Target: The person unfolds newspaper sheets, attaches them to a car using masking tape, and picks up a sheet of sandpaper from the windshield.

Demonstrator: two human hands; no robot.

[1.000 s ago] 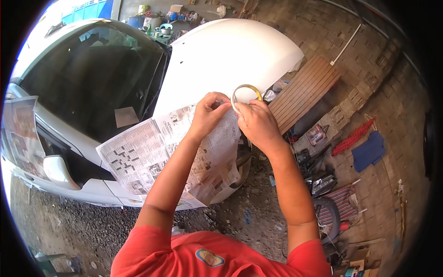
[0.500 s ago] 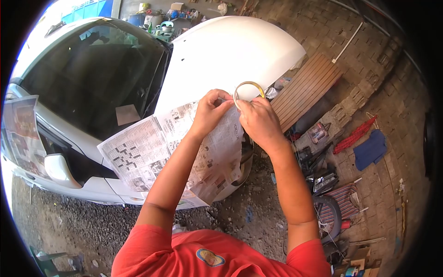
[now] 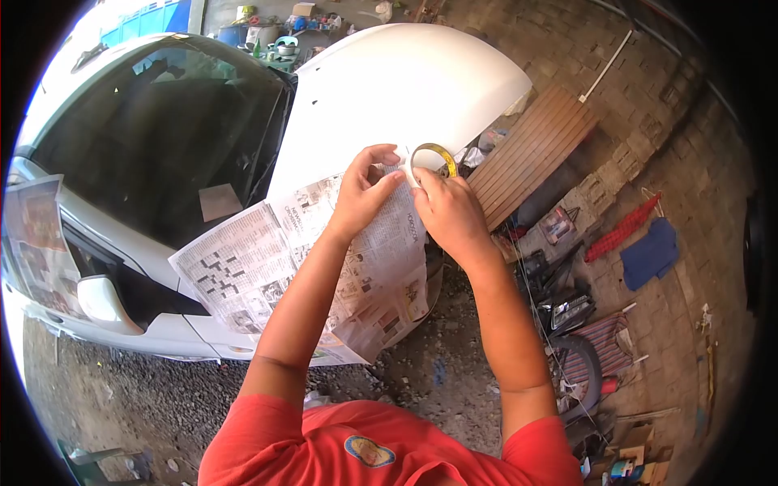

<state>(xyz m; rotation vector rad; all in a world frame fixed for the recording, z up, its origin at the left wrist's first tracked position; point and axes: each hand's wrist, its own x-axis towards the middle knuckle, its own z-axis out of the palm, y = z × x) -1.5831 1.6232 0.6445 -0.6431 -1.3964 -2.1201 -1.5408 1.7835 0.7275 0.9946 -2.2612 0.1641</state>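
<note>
Head view, and here are your two hands out in front of you, near each other with a small gap between. Your right hand is clamped on the tape roll, fingers wrapped on its near edge, the ring standing up just beyond your knuckles with its yellow inside showing. Across the gap, your left hand has its thumb and fingertips parted, the other fingers curled; whether any loose tape clings to them, you can't tell from here.

Right beneath your hands and spreading out to their left and back towards your body, there's the newspaper sheet, crossword and all, draped over the front side of the white car, your left forearm crossing above it. Straight past your hands, the white bonnet gleams brightly. Off to the left of your left hand comes the dark windscreen, with a small grey piece at its lower edge. Just right of your right hand, a slatted wooden panel; farther right, a red cloth lies beside a blue cloth.
</note>
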